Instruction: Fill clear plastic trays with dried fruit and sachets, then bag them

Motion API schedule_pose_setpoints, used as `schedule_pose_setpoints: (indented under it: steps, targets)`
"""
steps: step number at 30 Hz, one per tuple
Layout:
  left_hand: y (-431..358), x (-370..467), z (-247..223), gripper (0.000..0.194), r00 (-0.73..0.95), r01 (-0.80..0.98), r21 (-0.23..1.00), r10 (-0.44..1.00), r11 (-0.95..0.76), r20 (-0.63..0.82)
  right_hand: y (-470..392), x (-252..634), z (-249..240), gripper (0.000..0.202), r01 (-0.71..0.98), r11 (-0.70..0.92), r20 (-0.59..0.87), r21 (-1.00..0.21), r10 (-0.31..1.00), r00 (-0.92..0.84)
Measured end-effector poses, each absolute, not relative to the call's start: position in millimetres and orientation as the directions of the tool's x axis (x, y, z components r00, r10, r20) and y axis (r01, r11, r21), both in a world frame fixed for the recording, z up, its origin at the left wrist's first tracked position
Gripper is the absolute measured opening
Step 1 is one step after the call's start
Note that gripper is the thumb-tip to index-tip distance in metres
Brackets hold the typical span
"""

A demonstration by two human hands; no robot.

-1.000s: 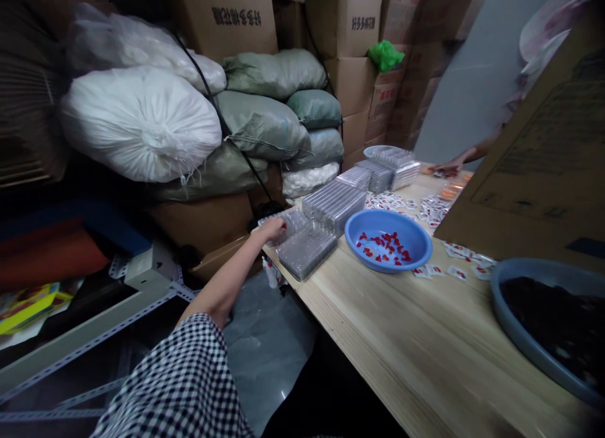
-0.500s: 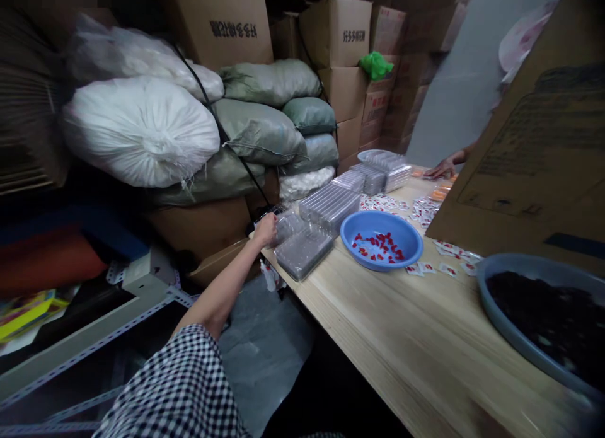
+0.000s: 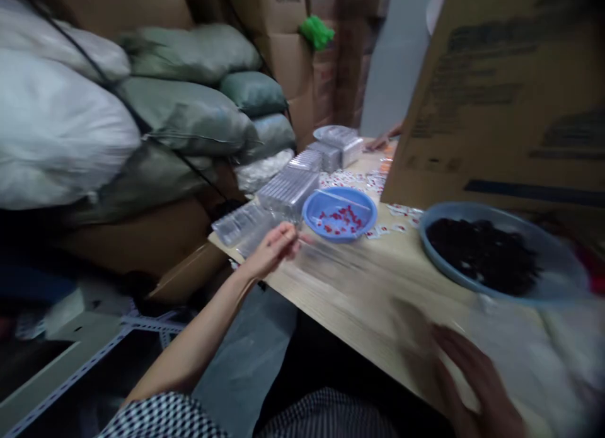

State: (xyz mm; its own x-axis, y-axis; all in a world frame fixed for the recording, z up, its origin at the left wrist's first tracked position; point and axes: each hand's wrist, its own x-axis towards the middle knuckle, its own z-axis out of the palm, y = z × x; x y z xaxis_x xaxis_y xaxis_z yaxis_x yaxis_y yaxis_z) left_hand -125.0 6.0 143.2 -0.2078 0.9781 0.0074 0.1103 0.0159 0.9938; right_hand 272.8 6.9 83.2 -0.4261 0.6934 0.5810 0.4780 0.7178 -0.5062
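Your left hand (image 3: 278, 244) is just in front of the blue bowl (image 3: 313, 226), a little to its left, with thumb and fingers pinched together on the edge of a clear plastic tray (image 3: 340, 261). The tray, see-through and blurred, reaches rightward from that narrow grip, in front of the bowl and above the pale wooden bench (image 3: 401, 255). Your right hand (image 3: 472, 381) is well to the right of the bowl and nearer to you, fingers stretched out; it is too blurred to tell whether that grip holds anything.

Inside the bowl lie small red pieces (image 3: 347, 219). Left of the bowl, and close to it, is a stack of clear trays (image 3: 288, 189), with a flat clear tray (image 3: 241, 222) farther left. More tray stacks (image 3: 326, 155) sit behind the bowl. Small white packets (image 3: 397, 228) with red marks lie to the bowl's right, and others are scattered behind it. Farther right is a large basin (image 3: 424, 242) of dark pieces (image 3: 482, 252), with a tall cardboard box (image 3: 496, 123) behind it. Beyond the bowl, a co-worker's hand (image 3: 384, 138) rests near some orange things (image 3: 385, 164). Plump sacks (image 3: 184, 113) are piled to the bowl's left and back.
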Motion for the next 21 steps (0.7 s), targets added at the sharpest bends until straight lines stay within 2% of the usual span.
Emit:
schedule_pose_setpoints:
  steps: [2, 4, 7, 11, 13, 15, 17, 18, 19, 21]
  targets:
    - [22, -81, 117, 0.032, 0.081, 0.021, 0.987, 0.984, 0.156, -0.158, 4, 265, 77, 0.053, 0.497, 0.742, 0.521, -0.45, 0.67, -0.529]
    - [45, -46, 84, 0.034, 0.302, 0.049, 0.97, 0.922, 0.237, -0.241, 7, 256, 67, 0.061, 0.499, 0.797, 0.432, -0.34, 0.604, -0.67]
    - [82, -6, 40, 0.03, 0.46, 0.246, 0.956, 0.849, 0.159, -0.259, 17, 253, 42, 0.071, 0.486, 0.829, 0.299, -0.275, 0.554, -0.777]
    - [109, 21, 24, 0.018, 0.367, 0.51, 0.858, 0.917, -0.06, -0.154, 26, 260, -1, 0.058, 0.524, 0.803, 0.27, -0.283, 0.591, -0.76]
    - [117, 19, 36, 0.013, 0.282, 0.57, 0.812, 0.958, -0.127, -0.049, 26, 260, -16, 0.053, 0.572, 0.765, 0.315, -0.296, 0.643, -0.698]
    - [130, 5, 57, 0.015, 0.176, 0.666, 0.718, 0.978, -0.201, 0.11, 24, 257, -21, 0.049, 0.611, 0.727, 0.349, -0.314, 0.687, -0.637]
    - [151, -20, 76, 0.019, 0.045, 0.783, 0.596, 0.971, -0.179, 0.233, 23, 256, -15, 0.047, 0.622, 0.708, 0.363, -0.334, 0.706, -0.609]
    - [165, -34, 83, 0.019, -0.022, 0.827, 0.551, 0.973, -0.112, 0.231, 27, 258, -8, 0.046, 0.62, 0.705, 0.374, -0.343, 0.708, -0.599]
    - [181, -49, 87, 0.019, -0.073, 0.867, 0.498, 0.985, -0.015, 0.156, 34, 261, 1, 0.044, 0.618, 0.704, 0.4, -0.351, 0.709, -0.58]
    - [211, -72, 86, 0.022, -0.132, 0.897, 0.402, 0.98, 0.183, -0.152, 60, 276, 23, 0.037, 0.632, 0.678, 0.474, -0.375, 0.726, -0.498]
